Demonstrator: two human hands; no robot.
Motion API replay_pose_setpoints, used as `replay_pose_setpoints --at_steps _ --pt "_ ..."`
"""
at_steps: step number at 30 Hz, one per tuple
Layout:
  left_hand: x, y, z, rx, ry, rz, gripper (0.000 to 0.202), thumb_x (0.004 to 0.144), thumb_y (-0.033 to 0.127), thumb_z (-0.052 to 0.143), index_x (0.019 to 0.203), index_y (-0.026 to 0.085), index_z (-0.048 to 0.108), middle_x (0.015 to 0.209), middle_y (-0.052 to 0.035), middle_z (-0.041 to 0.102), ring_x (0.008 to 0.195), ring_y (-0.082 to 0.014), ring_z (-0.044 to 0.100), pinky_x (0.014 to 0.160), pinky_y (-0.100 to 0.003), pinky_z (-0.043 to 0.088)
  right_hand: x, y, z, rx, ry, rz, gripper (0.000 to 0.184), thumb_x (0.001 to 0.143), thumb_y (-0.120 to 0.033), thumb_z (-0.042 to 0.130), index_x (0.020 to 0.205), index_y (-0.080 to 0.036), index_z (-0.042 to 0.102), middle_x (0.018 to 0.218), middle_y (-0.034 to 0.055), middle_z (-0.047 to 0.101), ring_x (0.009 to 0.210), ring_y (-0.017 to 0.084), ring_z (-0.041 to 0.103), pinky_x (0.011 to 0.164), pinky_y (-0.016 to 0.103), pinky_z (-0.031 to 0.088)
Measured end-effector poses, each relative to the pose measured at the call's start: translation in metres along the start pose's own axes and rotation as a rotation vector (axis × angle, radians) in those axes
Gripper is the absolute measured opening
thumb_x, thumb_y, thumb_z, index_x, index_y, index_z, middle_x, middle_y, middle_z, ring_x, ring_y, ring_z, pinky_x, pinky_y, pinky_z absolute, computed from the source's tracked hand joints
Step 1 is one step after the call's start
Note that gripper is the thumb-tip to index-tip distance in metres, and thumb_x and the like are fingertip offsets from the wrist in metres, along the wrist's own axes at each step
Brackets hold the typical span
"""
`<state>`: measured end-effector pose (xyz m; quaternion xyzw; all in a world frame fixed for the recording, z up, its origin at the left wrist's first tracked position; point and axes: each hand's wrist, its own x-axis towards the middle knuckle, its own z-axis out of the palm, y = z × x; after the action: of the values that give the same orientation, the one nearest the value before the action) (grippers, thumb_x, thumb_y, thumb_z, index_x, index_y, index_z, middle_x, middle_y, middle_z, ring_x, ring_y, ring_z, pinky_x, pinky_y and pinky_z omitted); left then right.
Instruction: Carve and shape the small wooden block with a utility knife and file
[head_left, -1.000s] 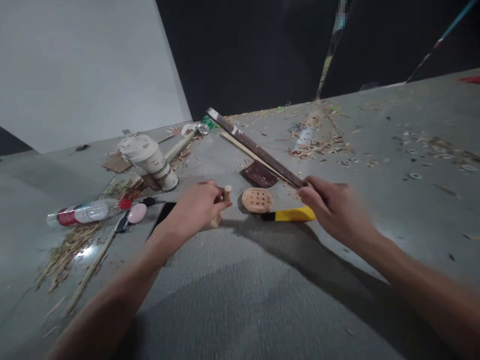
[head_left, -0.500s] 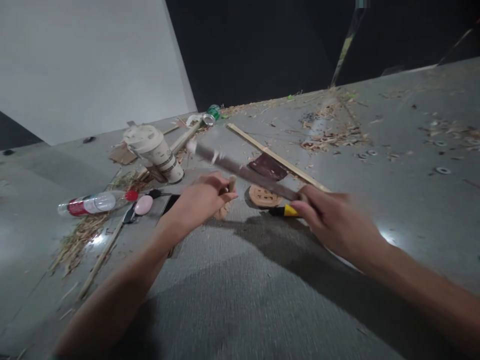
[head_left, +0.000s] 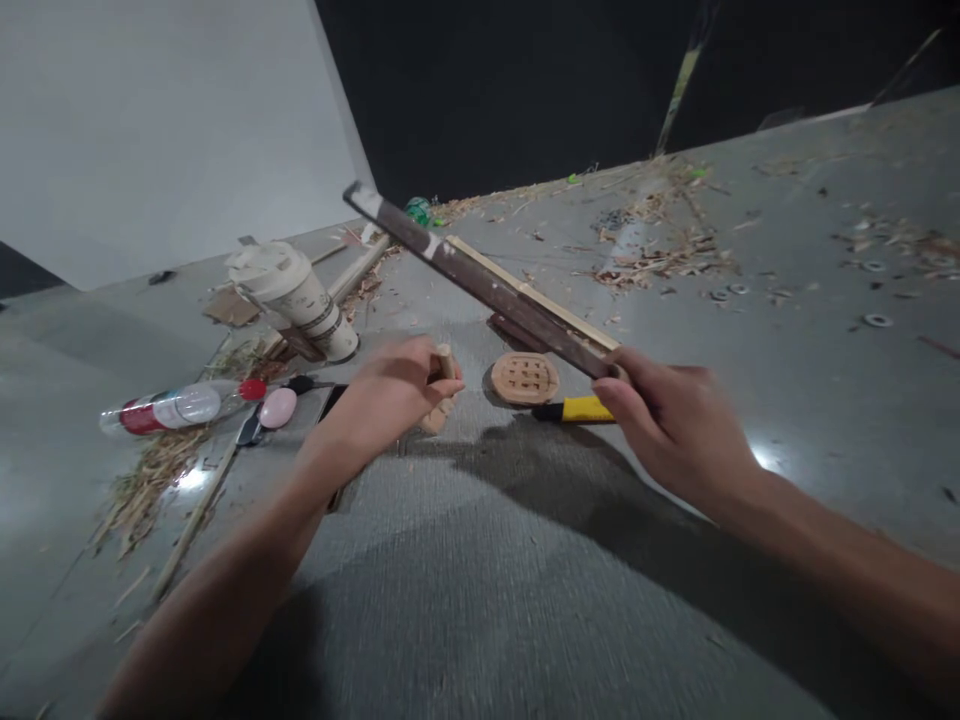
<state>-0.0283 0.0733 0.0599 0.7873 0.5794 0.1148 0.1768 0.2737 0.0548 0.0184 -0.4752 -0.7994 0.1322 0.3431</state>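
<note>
My right hand [head_left: 675, 425] is closed round the near end of a long, dark, flat bar [head_left: 487, 290] with pale worn patches. The bar slants up to the left, its far tip raised above the floor. Between the thumb and fingers of my left hand [head_left: 394, 390], a short wooden peg [head_left: 445, 360] stands roughly upright. A pale wooden piece [head_left: 436, 415] is partly hidden beneath that hand. On the floor between my hands lies a round wooden piece [head_left: 525, 378] with a grid of holes. A yellow and black utility knife [head_left: 585, 410] sits just beside it, partly behind my right hand.
A lidded paper cup [head_left: 296, 295] stands at the left, near a plastic bottle [head_left: 184, 408] lying on its side and a pink oval object [head_left: 278, 408]. A long wooden strip [head_left: 525, 290] runs behind the bar. Wood shavings [head_left: 667, 265] and washers [head_left: 876, 320] are scattered at the right.
The far end of the bar has swung upward, away from the floor and from my left hand. My left hand still pinches the peg in about the same place. The view has shifted slightly.
</note>
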Motion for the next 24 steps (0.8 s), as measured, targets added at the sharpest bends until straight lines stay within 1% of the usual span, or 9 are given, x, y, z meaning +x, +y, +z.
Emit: replay_pose_setpoints --at_steps 2,6,8,13,15,19,22,24 --pt "0.001 -0.001 -0.003 -0.03 -0.01 0.007 0.02 0.103 0.043 0.07 0.098 0.024 0.075 0.098 -0.0086 0.081 0.093 -0.0264 0.075 0.081 -0.037 0.058 0.001 0.003 -0.002 0.0 0.024 0.01 0.038 0.11 -0.049 0.049 0.077 -0.029 0.048 0.049 -0.0057 0.043 0.041 0.016 0.042 0.048 0.034 0.029" --pt "0.004 0.004 -0.01 0.014 -0.073 -0.016 0.022 0.104 0.038 0.067 0.099 0.021 0.08 0.111 -0.0091 0.082 0.1 -0.026 0.076 0.091 -0.038 0.056 0.004 0.01 0.001 0.007 -0.01 0.042 0.038 0.109 -0.047 0.049 0.075 -0.029 0.046 0.053 -0.0033 0.049 0.044 0.016 0.045 0.049 0.035 0.031" --pt "0.005 0.006 -0.013 0.04 -0.096 -0.026 0.024 0.105 0.038 0.065 0.102 0.021 0.081 0.111 -0.009 0.083 0.099 -0.0259 0.077 0.091 -0.037 0.055 0.004 0.012 0.003 0.008 -0.025 0.051 0.039 0.109 -0.048 0.049 0.075 -0.029 0.044 0.054 -0.0027 0.051 0.045 0.017 0.046 0.05 0.035 0.031" --pt "0.005 0.004 -0.012 0.055 -0.091 0.012 0.032 0.107 0.046 0.063 0.101 0.02 0.081 0.109 -0.009 0.082 0.098 -0.0255 0.077 0.091 -0.035 0.055 0.002 0.015 0.006 -0.018 -0.038 0.056 0.04 0.109 -0.049 0.049 0.076 -0.029 0.043 0.056 -0.0019 0.052 0.048 0.017 0.046 0.052 0.035 0.03" --pt "0.006 0.004 -0.012 0.056 -0.107 -0.008 0.032 0.106 0.046 0.063 0.101 0.02 0.082 0.112 -0.0093 0.082 0.099 -0.0262 0.077 0.093 -0.036 0.055 0.001 0.016 0.007 -0.023 -0.045 0.057 0.04 0.11 -0.05 0.049 0.077 -0.029 0.044 0.058 -0.0016 0.052 0.049 0.017 0.046 0.053 0.035 0.03" --pt "0.007 0.006 -0.013 0.069 -0.134 -0.038 0.032 0.106 0.044 0.061 0.109 0.02 0.082 0.118 -0.0104 0.08 0.106 -0.0286 0.076 0.097 -0.039 0.054 0.0 0.018 0.007 -0.013 -0.069 0.064 0.04 0.111 -0.051 0.048 0.078 -0.029 0.045 0.06 -0.0005 0.053 0.052 0.018 0.048 0.055 0.036 0.032" --pt "0.007 0.007 -0.012 0.096 -0.128 -0.038 0.034 0.106 0.046 0.06 0.11 0.021 0.083 0.117 -0.0106 0.08 0.105 -0.0301 0.075 0.094 -0.041 0.053 0.001 0.018 0.007 -0.009 -0.072 0.067 0.039 0.11 -0.051 0.048 0.078 -0.029 0.044 0.059 -0.0008 0.052 0.051 0.018 0.047 0.055 0.037 0.031" --pt "0.007 0.007 -0.012 0.11 -0.12 -0.014 0.034 0.106 0.047 0.06 0.109 0.021 0.083 0.116 -0.0104 0.079 0.102 -0.0299 0.075 0.093 -0.041 0.052 0.001 0.017 0.007 -0.002 -0.078 0.069 0.039 0.11 -0.051 0.047 0.078 -0.029 0.045 0.059 -0.0011 0.052 0.051 0.018 0.047 0.055 0.037 0.031"
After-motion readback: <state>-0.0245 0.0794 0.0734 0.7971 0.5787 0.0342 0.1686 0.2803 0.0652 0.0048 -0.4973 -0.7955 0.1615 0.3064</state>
